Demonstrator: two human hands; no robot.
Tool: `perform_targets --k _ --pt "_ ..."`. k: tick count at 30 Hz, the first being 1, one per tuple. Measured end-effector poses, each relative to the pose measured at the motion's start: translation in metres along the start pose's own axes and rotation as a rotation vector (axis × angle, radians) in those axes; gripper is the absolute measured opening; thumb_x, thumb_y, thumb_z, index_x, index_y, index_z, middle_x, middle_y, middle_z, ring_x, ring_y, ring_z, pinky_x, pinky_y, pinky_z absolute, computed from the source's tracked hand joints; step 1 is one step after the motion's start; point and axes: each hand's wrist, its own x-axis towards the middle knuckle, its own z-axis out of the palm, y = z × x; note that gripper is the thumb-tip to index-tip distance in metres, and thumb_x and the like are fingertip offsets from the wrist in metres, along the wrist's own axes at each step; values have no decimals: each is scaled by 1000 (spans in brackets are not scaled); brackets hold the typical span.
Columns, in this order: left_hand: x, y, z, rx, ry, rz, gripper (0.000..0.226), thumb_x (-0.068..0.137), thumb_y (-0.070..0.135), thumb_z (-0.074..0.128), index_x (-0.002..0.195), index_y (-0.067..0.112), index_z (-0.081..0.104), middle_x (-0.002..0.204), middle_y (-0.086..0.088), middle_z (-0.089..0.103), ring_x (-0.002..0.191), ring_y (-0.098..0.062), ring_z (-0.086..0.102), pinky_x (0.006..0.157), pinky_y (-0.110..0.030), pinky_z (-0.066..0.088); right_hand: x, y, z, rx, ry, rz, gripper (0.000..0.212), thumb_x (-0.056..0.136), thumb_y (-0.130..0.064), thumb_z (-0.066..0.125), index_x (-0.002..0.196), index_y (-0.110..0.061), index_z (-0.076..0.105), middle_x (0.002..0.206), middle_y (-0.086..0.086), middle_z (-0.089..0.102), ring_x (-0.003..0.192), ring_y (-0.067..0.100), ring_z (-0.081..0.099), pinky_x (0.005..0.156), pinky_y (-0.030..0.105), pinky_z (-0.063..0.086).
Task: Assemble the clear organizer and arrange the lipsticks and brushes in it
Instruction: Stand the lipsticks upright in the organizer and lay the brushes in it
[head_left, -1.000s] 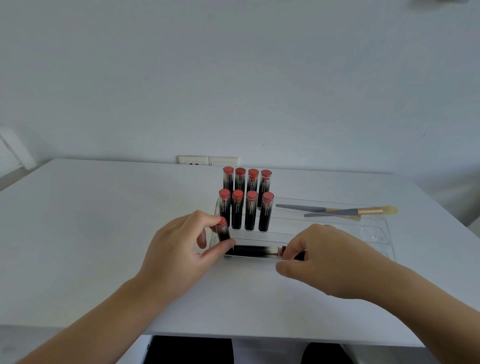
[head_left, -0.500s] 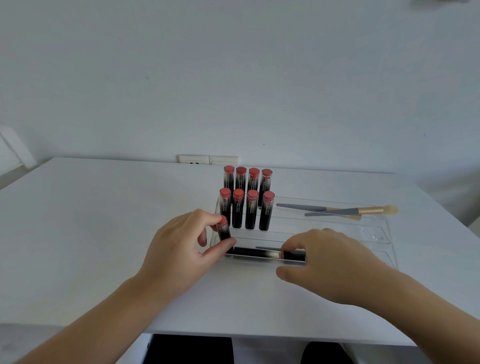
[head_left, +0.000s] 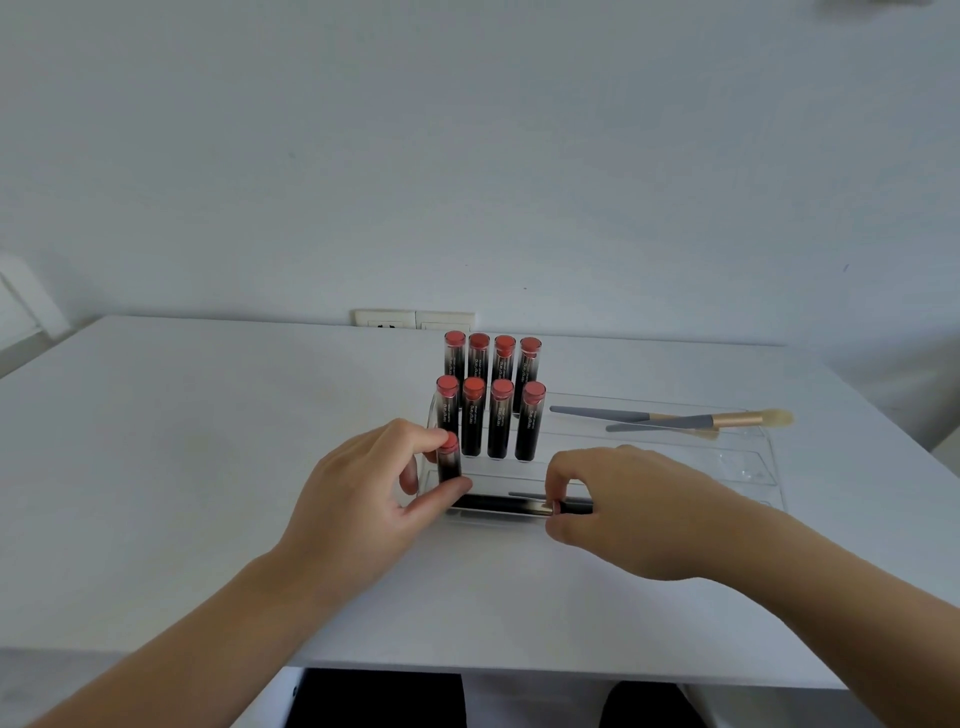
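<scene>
A clear stepped organizer (head_left: 748, 457) stands on the white table (head_left: 182, 441). Several black lipsticks with red caps (head_left: 501, 415) stand upright in its two back rows at the left. My left hand (head_left: 363, 493) pinches one more upright lipstick (head_left: 449, 462) at the front row's left end. My right hand (head_left: 623, 504) pinches the near end of a dark lipstick (head_left: 498, 503) lying flat along the front row. Two grey-handled brushes (head_left: 670, 418) lie across the back right of the organizer.
A white wall socket (head_left: 414, 318) sits at the table's far edge behind the lipsticks. The table's near edge runs just below my forearms, with dark legs showing under it.
My right hand has slid left along the lying lipstick and lowered it into the front row. My left hand stays on the upright lipstick.
</scene>
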Motion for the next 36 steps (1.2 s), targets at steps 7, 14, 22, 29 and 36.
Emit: perform_targets --k 7,14,22,29,36 --pt "0 -2 0 -16 -24 0 35 85 48 65 111 28 54 71 4 61 60 -13 54 55 -29 47 0 2 5 70 85 43 15 86 -52 62 90 -39 54 78 -13 60 71 4 55 58 22 41" --pt "1 -1 0 9 -15 16 38 85 47 73 111 26 54 67 6 56 59 -9 49 58 -15 37 -2 -2 10 23 72 42 30 86 -60 56 112 -44 56 99 -16 63 88 7 57 74 28 47" --pt "5 4 -3 103 -1 82 39 84 50 63 113 24 54 67 20 46 52 -9 54 52 -14 38 -6 -4 5 -96 79 70 37 85 -65 51 105 -35 62 101 -11 65 91 15 59 73 31 48" --pt "11 15 -3 146 -43 126 39 83 48 71 111 26 54 62 23 40 47 -9 57 44 -22 45 -2 -6 2 -1 -1 91 33 96 -60 40 100 -33 59 98 -8 64 90 16 60 80 36 51" --pt "12 23 -2 245 -93 112 35 90 49 61 114 25 50 63 10 67 36 -11 47 36 -25 42 -4 -6 8 -64 50 79 28 103 -49 35 104 -26 51 92 -2 62 85 22 60 78 39 52"
